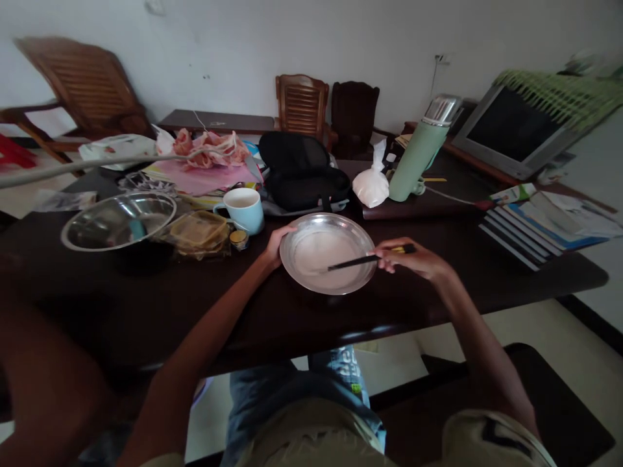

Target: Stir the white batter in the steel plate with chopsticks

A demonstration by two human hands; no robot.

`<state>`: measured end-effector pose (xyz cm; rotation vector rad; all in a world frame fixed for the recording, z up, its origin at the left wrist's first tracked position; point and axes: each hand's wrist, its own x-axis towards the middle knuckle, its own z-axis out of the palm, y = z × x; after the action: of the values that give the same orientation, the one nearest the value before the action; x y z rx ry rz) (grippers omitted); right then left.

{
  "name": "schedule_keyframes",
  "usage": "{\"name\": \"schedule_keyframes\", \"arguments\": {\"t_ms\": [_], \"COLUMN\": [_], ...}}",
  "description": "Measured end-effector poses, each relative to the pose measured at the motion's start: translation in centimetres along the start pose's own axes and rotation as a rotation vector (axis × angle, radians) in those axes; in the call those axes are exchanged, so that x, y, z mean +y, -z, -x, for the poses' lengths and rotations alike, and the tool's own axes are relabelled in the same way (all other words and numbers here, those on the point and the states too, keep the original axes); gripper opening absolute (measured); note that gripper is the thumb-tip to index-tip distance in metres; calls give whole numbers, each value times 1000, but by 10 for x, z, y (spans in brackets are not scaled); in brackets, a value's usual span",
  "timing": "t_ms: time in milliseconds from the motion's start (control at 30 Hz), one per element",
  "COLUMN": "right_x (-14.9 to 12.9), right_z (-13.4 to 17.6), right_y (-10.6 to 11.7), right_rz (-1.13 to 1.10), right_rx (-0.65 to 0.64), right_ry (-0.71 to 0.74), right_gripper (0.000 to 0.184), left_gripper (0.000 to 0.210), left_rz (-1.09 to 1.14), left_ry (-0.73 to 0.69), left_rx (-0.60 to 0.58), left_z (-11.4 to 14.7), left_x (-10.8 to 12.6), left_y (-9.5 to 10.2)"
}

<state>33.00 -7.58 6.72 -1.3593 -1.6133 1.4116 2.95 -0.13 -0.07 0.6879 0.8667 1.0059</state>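
Note:
A round, shallow metal dish on the dark table holds a pale, milky-looking layer. My left hand grips its left rim, fingers closed on the edge. In my right hand, closed at the dish's right side, are black chopsticks with gold-coloured ends; whether one or two cannot be made out. Their tips reach into the pale contents. Beyond the dish stands a tied clear bag of white powder. A light blue mug is left of the dish, near a small jar.
A large steel basin and yellowish plastic containers stand at left. Behind the dish lies a black bag. A green thermos and stacked books are at right. Another person's bare limb shows at lower left.

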Motion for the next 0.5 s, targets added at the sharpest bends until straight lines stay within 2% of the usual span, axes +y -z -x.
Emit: {"name": "schedule_keyframes", "arguments": {"t_ms": [100, 133, 233, 300, 367, 400, 433, 500], "right_x": [0, 0, 2, 2, 2, 2, 2, 3], "right_z": [3, 4, 5, 4, 2, 0, -1, -4], "right_y": [7, 8, 8, 7, 7, 6, 6, 6], "right_rz": [-18, -22, 9, 1, -38, -48, -49, -21], "right_rx": [213, 220, 18, 54, 199, 213, 178, 19], "right_ry": [48, 69, 23, 7, 57, 79, 85, 34], "right_gripper": [39, 39, 37, 36, 36, 36, 35, 33], "left_gripper": [22, 21, 19, 19, 20, 20, 20, 20], "left_rz": [-9, -7, 4, 3, 2, 5, 10, 14], "left_ry": [2, 3, -8, -3, 13, 17, 13, 1], "left_rx": [-12, -8, 15, 17, 3, 0, 1, 5], "left_z": [0, 0, -2, -3, -4, -4, -4, -3], "left_x": [0, 0, -1, -1, -2, -2, -2, -1], "left_y": [0, 0, 0, 1, 2, 2, 2, 2]}}
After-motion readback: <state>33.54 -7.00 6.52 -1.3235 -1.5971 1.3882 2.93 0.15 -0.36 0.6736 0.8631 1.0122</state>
